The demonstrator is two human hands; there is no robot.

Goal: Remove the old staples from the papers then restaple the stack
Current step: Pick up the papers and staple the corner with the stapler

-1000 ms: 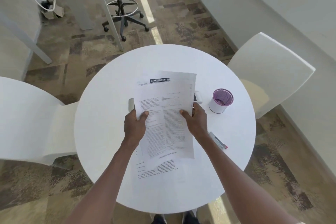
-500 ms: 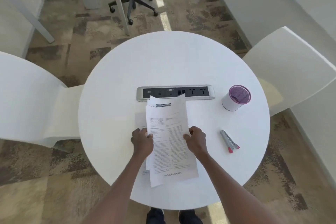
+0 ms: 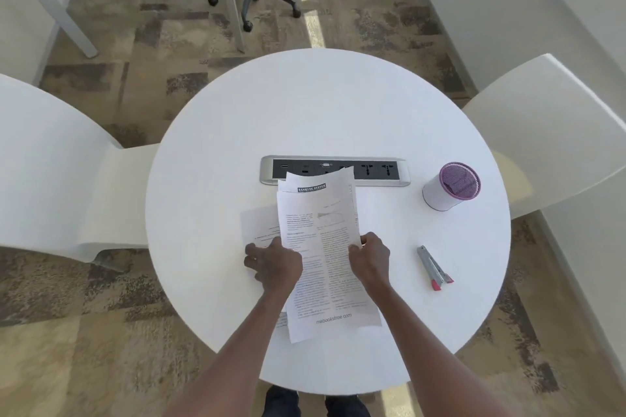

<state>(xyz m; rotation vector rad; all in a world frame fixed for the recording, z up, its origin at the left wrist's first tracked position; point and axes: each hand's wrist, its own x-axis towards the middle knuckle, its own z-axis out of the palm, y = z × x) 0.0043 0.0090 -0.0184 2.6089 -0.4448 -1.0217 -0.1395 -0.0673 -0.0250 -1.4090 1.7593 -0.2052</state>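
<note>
Two hands of mine work over the round white tabletop point(image 3: 210, 213), with a white chair point(image 3: 50, 179) off its left edge. My left hand point(image 3: 274, 266) lies at the left side of the papers point(image 3: 321, 247), fingers spread and loose, palm down over a sheet that sticks out to the left under the top page; it grips nothing that I can see. The papers sit in the middle, near my edge, fanned unevenly, the top page tilted a little, its foot toward me, and a heading strip showing on the sheet behind it. Their far end overlaps the grey socket strip point(image 3: 379, 171) set in the tabletop. My right hand point(image 3: 371, 261) pinches the right edge of the top page, thumb on top and fingers curled under it. To the right, well apart from the papers, the stapler point(image 3: 433, 267) lies flat, its red end toward me. Farther back and right stands a white cup point(image 3: 440, 195) with a purple mesh rim, upright. Another white chair point(image 3: 555, 132) stands beyond the right edge.
</note>
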